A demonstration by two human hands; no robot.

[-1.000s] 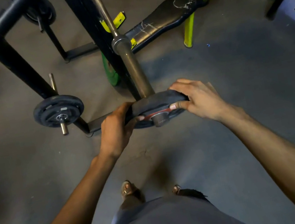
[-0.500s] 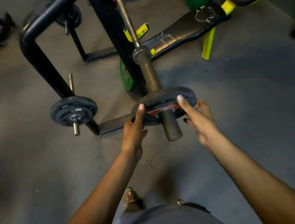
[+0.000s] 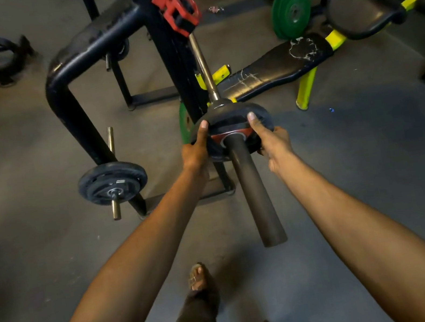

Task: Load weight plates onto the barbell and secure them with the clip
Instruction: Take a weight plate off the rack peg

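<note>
You clamp left hand [image 3: 195, 151] and right hand [image 3: 273, 140] on opposite rims of the weight plate [image 3: 229, 119], thumbs flat on its face — likely seating it square at the inner end of the barbell sleeve [image 3: 257, 195] — red clip [image 3: 177, 10] parked up by the rack [image 3: 175, 68].

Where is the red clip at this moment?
In the head view the red clip is top centre, against the black rack upright beside the barbell shaft, well beyond the weight plate held by the left hand and right hand.
</note>
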